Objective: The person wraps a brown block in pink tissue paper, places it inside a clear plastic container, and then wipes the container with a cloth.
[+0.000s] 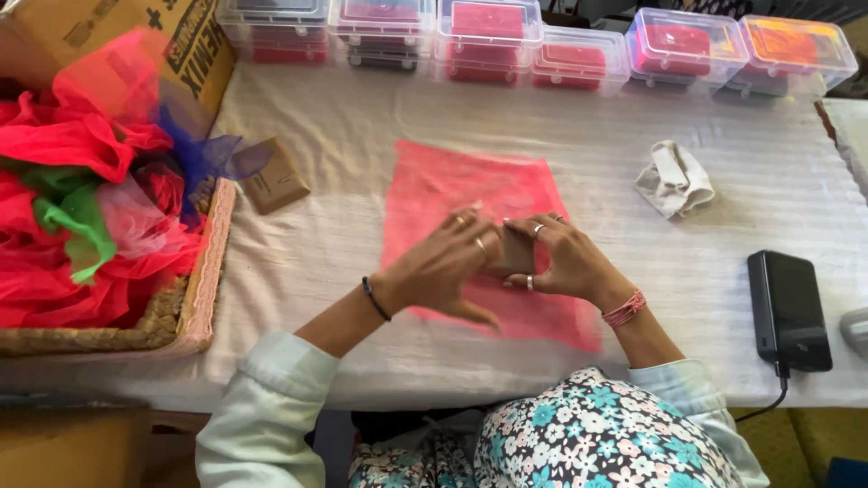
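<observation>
Small block: a brown block [517, 251] sat between the fingers of both hands, on the middle of the pink net sheet [452, 185].
Left hand: the left hand [449, 267] curled against the block's left side, fingers bent close together and touching it, thumb stretched out low toward the person; rings showed on two fingers and a dark band on the wrist.
Right hand: the right hand [565, 262] held the block from the right, fingers hooked over its top edge, thumb under its lower corner; a pink bracelet circled the wrist.
Pink sheet: it lay flat on the white tablecloth [316, 253], spreading out past the fingertips on every side.
Second block: another brown block [274, 175] lay well to the left of the fingers, beside the basket.
Basket: a woven basket [194, 307] far left of the hands was heaped with red, green and blue netting [72, 181].
Crumpled cloth: a pale cloth [674, 179] lay beyond the right hand's fingers, off to the right.
Dark device: a black slab [788, 310] with a cable lay well right of the right hand.
Boxes: clear plastic boxes [488, 32] with red contents lined the far edge, well beyond the fingertips.
</observation>
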